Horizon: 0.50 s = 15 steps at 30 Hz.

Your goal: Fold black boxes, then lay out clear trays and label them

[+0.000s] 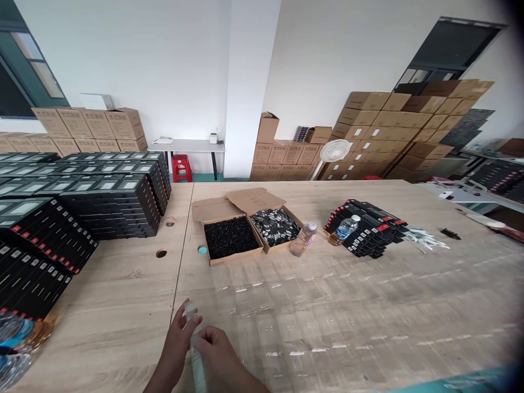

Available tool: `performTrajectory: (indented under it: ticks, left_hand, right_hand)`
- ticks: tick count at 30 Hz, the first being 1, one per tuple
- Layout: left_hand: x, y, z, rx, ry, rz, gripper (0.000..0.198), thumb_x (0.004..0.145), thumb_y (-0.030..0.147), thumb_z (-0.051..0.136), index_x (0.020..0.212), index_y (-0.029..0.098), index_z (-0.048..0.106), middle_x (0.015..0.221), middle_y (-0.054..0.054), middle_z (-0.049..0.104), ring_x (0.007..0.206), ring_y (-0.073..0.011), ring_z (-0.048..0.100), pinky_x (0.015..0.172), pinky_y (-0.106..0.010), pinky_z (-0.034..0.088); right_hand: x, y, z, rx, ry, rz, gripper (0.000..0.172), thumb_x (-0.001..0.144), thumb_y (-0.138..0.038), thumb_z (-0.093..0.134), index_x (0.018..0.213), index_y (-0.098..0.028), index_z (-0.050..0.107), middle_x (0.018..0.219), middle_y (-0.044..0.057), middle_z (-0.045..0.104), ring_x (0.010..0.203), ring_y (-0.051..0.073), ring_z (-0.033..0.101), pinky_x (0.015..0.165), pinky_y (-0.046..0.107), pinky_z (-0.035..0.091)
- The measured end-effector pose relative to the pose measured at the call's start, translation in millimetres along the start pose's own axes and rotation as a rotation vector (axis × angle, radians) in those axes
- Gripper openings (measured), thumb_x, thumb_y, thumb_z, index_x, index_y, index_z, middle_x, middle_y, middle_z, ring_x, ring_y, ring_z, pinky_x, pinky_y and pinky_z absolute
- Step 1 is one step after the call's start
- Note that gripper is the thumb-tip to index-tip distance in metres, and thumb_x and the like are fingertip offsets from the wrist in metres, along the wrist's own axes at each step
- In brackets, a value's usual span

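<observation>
A long, narrow, whitish strip (198,371) runs between my hands at the table's near side; its exact kind is hard to make out. My left hand (177,338) is closed around its upper part, thumb and fingers on either side. Lower down, my right hand (216,352) pinches the same strip. Just right of my hands, rows of transparent plastic pieces (286,327) cover the wooden table (126,305). Beyond them stand an open carton of small black parts (231,237) and another carton holding black-and-silver packets (275,226).
Stacks of black boxes (110,204) fill the left side. Plastic bottles (20,338) lie at the near left; two more, one a labelled bottle (344,231), lie by a pile of black boxes (370,226). White strips (423,238) sit beside that pile. A fan (334,150) stands behind.
</observation>
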<state>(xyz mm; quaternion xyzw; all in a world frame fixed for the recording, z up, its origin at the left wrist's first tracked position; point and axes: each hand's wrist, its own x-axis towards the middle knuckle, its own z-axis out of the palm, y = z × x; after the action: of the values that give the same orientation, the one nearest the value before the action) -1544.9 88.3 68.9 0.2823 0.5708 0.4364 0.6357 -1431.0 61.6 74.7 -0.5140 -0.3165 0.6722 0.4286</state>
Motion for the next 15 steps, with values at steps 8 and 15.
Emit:
performTrajectory:
  ticks: [8, 15]
  left_hand:
    - [7, 15, 10.2, -0.149, -0.067, -0.033, 0.078, 0.065, 0.046, 0.078, 0.133, 0.027, 0.045, 0.124, -0.013, 0.061, 0.107, -0.0290, 0.065, 0.078, -0.035, 0.055]
    - [77, 10, -2.2, 0.367, 0.182, -0.001, 0.089, 0.072, 0.063, 0.060, 0.143, 0.016, 0.030, 0.137, -0.024, 0.050, 0.121, -0.0333, 0.057, 0.089, -0.042, 0.052]
  right_hand:
    - [-4, -9, -6, 0.325, 0.037, 0.026, 0.044, 0.057, -0.051, 0.076, 0.059, -0.021, 0.044, 0.055, -0.006, 0.048, 0.053, 0.010, 0.039, 0.055, 0.025, 0.032]
    - [-17, -28, -67, 0.399, 0.338, -0.073, 0.043, 0.055, -0.049, 0.082, 0.059, -0.020, 0.051, 0.056, -0.006, 0.046, 0.054, 0.010, 0.040, 0.057, 0.023, 0.034]
